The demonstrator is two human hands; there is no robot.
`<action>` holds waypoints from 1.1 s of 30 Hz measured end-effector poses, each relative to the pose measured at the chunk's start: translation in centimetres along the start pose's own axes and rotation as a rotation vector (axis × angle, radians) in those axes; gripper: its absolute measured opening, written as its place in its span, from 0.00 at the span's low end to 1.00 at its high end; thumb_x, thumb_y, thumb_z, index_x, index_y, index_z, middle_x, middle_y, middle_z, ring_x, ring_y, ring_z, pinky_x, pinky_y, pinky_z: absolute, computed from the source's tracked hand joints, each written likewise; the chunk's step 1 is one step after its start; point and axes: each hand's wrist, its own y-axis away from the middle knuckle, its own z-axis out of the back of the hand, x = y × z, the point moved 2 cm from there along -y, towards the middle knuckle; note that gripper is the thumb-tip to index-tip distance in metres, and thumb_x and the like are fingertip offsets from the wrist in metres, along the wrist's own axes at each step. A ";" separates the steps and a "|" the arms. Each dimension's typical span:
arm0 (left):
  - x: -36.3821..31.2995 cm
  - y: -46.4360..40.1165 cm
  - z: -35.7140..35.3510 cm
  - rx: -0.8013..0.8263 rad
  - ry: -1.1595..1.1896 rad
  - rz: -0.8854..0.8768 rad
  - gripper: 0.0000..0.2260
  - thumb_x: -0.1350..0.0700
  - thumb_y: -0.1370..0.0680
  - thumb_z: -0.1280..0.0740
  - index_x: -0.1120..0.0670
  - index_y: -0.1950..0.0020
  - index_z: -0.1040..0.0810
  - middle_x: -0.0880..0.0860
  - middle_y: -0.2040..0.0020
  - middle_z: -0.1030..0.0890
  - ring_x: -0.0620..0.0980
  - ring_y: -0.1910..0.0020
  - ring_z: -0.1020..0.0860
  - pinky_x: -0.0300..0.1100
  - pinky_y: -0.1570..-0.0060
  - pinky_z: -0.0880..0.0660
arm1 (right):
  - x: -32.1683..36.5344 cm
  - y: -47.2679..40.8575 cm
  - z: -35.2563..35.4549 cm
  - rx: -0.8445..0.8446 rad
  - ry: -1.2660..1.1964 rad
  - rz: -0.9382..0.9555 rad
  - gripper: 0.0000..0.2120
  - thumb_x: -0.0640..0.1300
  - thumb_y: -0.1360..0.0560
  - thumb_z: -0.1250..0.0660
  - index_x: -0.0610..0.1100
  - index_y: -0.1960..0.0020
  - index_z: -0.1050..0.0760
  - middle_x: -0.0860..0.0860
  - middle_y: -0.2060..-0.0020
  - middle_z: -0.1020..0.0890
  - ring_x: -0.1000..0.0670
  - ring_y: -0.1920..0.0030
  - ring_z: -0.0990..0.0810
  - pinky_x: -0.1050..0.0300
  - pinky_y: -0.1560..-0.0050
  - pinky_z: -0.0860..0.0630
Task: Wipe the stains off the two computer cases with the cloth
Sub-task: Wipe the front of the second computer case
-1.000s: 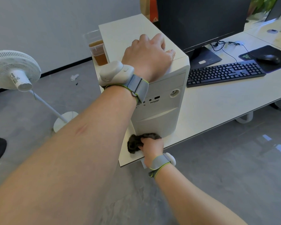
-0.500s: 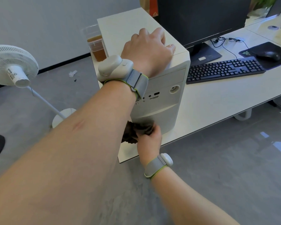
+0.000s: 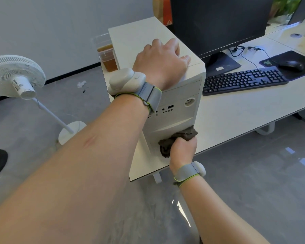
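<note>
A white computer case stands upright at the left end of the white desk. My left hand rests palm down on the front edge of its top, fingers curled over. Low on the front panel, my right hand grips a crumpled dark brown cloth and presses it against the case's bottom right part. Only one case is in view.
A black monitor stands behind the case, with a black keyboard, mouse and mouse pad to the right. A clear container of brown liquid sits behind the case's left side. A white standing fan is on the floor at left.
My right hand has slid the cloth from the case's lower left front across to its lower right. My left hand has stayed on the top.
</note>
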 end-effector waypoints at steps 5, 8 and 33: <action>-0.1 0.0 0.1 -0.007 0.011 0.004 0.16 0.40 0.18 0.43 0.47 0.38 0.26 0.54 0.38 0.27 0.57 0.38 0.28 0.47 0.45 0.36 | 2.5 0.3 0.0 0.007 -0.004 0.199 0.15 0.34 0.25 0.41 0.47 0.43 0.25 0.50 0.54 0.18 0.51 0.56 0.21 0.54 0.54 0.21; -0.2 0.0 0.3 -0.001 0.019 0.006 0.16 0.40 0.18 0.43 0.47 0.38 0.26 0.54 0.37 0.26 0.57 0.38 0.28 0.47 0.45 0.37 | 3.0 -0.6 0.5 -0.039 -0.090 -0.075 0.16 0.34 0.24 0.42 0.44 0.40 0.24 0.47 0.50 0.19 0.46 0.53 0.21 0.51 0.51 0.22; 2.9 -0.3 3.5 0.152 1.274 0.490 0.27 0.31 0.20 0.41 0.48 0.34 0.19 0.47 0.32 0.20 0.50 0.31 0.24 0.54 0.25 0.33 | 24.2 5.4 -4.9 0.490 1.138 1.079 0.14 0.54 0.18 0.41 0.53 0.38 0.21 0.51 0.41 0.22 0.44 0.38 0.29 0.46 0.37 0.32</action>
